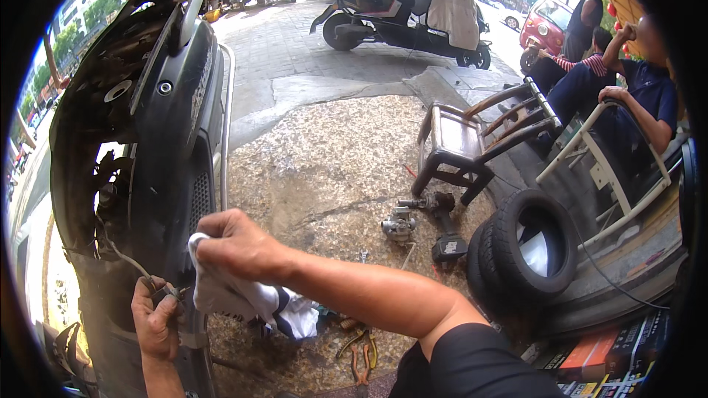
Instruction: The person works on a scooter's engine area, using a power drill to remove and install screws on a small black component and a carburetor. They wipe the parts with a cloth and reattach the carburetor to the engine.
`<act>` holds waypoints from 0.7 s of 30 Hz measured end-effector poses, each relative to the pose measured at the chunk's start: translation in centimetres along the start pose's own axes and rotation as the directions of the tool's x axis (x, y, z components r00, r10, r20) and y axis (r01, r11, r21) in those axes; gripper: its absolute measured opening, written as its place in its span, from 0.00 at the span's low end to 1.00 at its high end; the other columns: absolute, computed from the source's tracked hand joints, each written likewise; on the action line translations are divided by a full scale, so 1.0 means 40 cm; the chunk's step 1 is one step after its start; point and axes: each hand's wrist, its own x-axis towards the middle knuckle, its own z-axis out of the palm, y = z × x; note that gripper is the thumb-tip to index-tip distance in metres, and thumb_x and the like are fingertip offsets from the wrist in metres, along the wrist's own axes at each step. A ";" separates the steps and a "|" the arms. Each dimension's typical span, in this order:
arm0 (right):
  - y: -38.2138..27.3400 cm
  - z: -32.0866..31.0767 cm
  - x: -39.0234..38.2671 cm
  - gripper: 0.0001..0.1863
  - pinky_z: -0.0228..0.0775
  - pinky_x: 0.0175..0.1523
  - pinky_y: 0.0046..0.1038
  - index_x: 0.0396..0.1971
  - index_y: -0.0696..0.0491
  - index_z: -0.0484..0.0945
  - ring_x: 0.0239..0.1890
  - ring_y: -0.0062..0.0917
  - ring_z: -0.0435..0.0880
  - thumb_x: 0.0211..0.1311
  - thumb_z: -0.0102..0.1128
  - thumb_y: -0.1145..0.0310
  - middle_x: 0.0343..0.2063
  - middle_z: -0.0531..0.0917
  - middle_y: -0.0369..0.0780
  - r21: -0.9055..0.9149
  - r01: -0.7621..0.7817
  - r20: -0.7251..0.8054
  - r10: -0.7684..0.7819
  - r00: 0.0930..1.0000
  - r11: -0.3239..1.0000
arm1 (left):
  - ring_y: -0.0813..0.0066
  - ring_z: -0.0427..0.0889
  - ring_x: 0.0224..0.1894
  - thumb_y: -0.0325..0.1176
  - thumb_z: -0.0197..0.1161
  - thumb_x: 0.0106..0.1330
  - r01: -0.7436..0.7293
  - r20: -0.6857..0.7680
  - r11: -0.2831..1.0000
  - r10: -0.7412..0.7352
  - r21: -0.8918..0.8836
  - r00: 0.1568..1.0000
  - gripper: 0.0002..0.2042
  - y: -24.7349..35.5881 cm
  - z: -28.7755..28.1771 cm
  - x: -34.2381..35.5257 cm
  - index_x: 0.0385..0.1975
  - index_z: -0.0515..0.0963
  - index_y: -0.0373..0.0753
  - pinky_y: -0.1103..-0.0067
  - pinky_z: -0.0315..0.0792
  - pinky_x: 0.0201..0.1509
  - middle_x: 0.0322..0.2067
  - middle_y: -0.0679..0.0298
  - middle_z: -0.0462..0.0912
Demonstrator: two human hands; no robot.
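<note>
My left hand [156, 318] pinches a small dark fitting [164, 293] at the end of a thin pale cable [127, 258]. That cable comes out of an opening in the black scooter body [158, 155] on my left. My right hand [240, 247] is closed on a bunched white cloth [221, 287], which hangs beside the scooter's side panel. The cloth's lower end reaches the ground, near a pair of pliers [359, 361] with orange and yellow handles. The fitting's exact kind is too small to make out.
On the stone ground lie a metal carburettor-like part [399, 225] and a cordless impact wrench [445, 228]. Stacked tyres [527, 243] and a wooden chair [457, 136] stand to the right. People sit beyond, beside a metal-framed chair [605, 166]. Another scooter [391, 15] is parked ahead.
</note>
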 end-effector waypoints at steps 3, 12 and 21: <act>-0.202 -0.147 -0.041 0.05 0.75 0.35 0.25 0.28 0.58 0.79 0.24 0.21 0.77 0.53 0.55 0.74 0.24 0.78 0.38 0.262 0.200 -0.093 -0.182 0.979 0.944 | 0.81 0.75 0.26 0.22 0.63 0.58 0.004 -0.015 0.995 -0.005 -0.097 1.000 0.16 0.001 -0.014 -0.005 0.46 0.70 0.39 0.84 0.72 0.27 0.34 0.66 0.76; -0.855 -0.491 -0.777 0.12 0.74 0.40 0.32 0.33 0.53 0.76 0.30 0.23 0.80 0.64 0.46 0.62 0.29 0.79 0.36 -0.578 0.606 -0.500 -0.824 0.267 0.547 | 0.86 0.75 0.27 0.32 0.57 0.70 0.019 -0.003 0.965 -0.021 -0.260 1.000 0.10 -0.013 -0.020 0.041 0.49 0.73 0.47 0.89 0.70 0.24 0.33 0.72 0.78; -0.646 -0.717 -1.422 0.17 0.74 0.52 0.35 0.46 0.58 0.79 0.40 0.31 0.83 0.62 0.53 0.63 0.41 0.85 0.42 -0.524 -0.502 -0.781 -0.623 -0.039 0.688 | 0.79 0.78 0.29 0.24 0.54 0.65 0.017 -0.110 0.967 -0.046 -0.254 0.993 0.15 0.032 0.007 0.018 0.51 0.70 0.42 0.84 0.75 0.27 0.34 0.66 0.78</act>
